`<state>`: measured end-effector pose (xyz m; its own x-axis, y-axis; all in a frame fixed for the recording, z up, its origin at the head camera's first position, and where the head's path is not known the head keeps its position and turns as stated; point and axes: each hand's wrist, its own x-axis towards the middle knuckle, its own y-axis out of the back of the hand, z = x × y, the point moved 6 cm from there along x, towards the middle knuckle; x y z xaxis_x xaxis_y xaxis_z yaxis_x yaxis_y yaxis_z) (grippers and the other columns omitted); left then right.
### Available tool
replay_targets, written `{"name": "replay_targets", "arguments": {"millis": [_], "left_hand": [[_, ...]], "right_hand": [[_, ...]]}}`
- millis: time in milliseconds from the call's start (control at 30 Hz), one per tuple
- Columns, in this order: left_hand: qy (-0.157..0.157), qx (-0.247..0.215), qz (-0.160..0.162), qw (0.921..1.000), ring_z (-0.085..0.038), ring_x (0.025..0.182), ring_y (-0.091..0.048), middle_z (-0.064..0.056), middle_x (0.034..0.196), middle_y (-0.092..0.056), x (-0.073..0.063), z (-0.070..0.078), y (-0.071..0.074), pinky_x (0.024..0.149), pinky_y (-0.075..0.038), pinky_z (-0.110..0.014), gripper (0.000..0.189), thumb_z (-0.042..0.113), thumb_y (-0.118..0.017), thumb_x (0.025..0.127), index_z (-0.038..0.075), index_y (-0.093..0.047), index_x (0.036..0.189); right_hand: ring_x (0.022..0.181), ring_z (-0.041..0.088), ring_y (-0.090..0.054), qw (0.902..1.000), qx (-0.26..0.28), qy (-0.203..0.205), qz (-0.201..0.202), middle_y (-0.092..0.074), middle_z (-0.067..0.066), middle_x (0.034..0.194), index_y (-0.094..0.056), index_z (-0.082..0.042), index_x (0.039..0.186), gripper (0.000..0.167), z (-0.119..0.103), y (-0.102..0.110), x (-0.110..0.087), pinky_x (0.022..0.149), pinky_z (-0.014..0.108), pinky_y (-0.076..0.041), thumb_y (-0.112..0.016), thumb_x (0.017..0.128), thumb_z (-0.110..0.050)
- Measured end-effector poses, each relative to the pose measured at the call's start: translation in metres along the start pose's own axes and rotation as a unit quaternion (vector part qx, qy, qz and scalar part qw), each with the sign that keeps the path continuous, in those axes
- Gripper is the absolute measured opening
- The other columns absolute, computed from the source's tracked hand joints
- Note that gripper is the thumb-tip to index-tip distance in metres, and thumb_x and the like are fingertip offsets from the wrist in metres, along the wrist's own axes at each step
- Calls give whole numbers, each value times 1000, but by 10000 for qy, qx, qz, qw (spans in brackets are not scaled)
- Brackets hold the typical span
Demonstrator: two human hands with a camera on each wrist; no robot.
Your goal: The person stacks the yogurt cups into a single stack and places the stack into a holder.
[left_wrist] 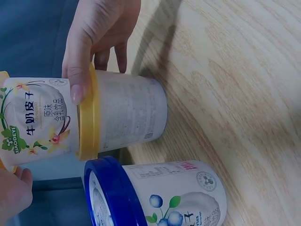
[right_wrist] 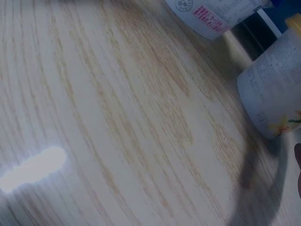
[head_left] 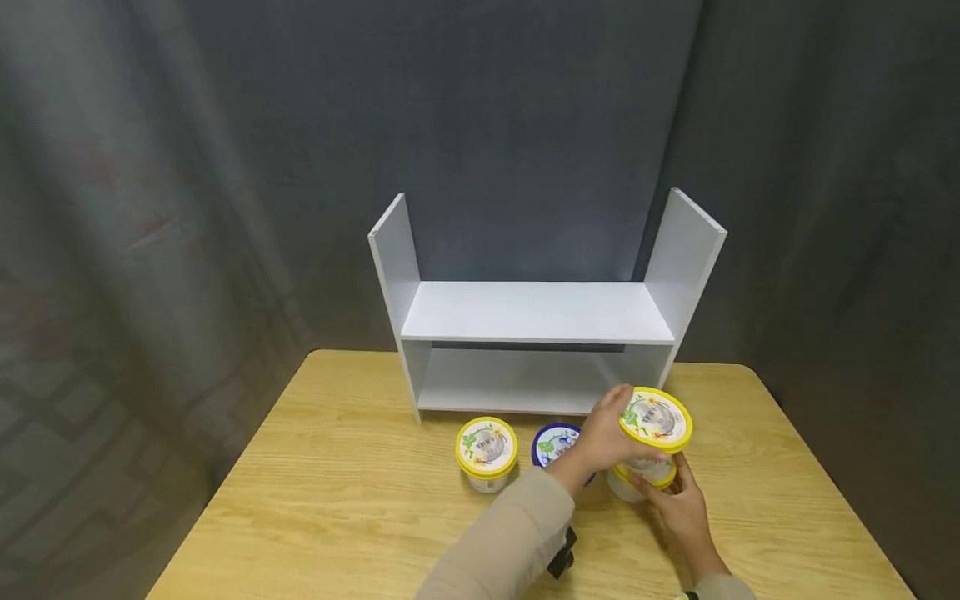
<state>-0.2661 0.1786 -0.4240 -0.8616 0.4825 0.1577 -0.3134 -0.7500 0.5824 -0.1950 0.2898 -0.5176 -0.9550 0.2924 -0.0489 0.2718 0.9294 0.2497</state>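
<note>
Two yellow-lidded tubs stand one on top of the other at the right of the table. My left hand grips the upper tub around its side, thumb in front. My right hand holds the lower tub near its lid; in the left wrist view the thumb lies on the yellow rim. Left of this stack is a blue-lidded tub with blueberries printed on it, partly hidden by my left arm. Another yellow-lidded tub stands farther left. In the right wrist view the lower tub is cut by the edge.
Behind the tubs stands a white two-level shelf with upright side panels. The wooden table runs up to grey curtains at the back and sides. A small black object shows beside my left sleeve.
</note>
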Motion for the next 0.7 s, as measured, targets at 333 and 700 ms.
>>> {"name": "replay_targets", "arguments": {"millis": [333,700], "left_hand": [[-178,260,-48,9995,-11,120,-30,8,136,-27,-1,5,-4,93,-31,-24,101,39,-81,51,13,-31,134],[-351,387,-272,9983,-12,122,-28,6,138,-24,-2,5,-2,94,-29,-24,100,36,-80,55,10,-27,136]], "right_hand": [[113,33,-32,9999,-10,-87,-52,-24,16,133,1,-21,139,87,-4,1,-2,74,14,-41,-62,79,-27],[107,34,-39,9985,-371,344,231,-31,19,128,-11,-17,139,79,-2,0,0,79,34,-45,-62,79,-26]]}}
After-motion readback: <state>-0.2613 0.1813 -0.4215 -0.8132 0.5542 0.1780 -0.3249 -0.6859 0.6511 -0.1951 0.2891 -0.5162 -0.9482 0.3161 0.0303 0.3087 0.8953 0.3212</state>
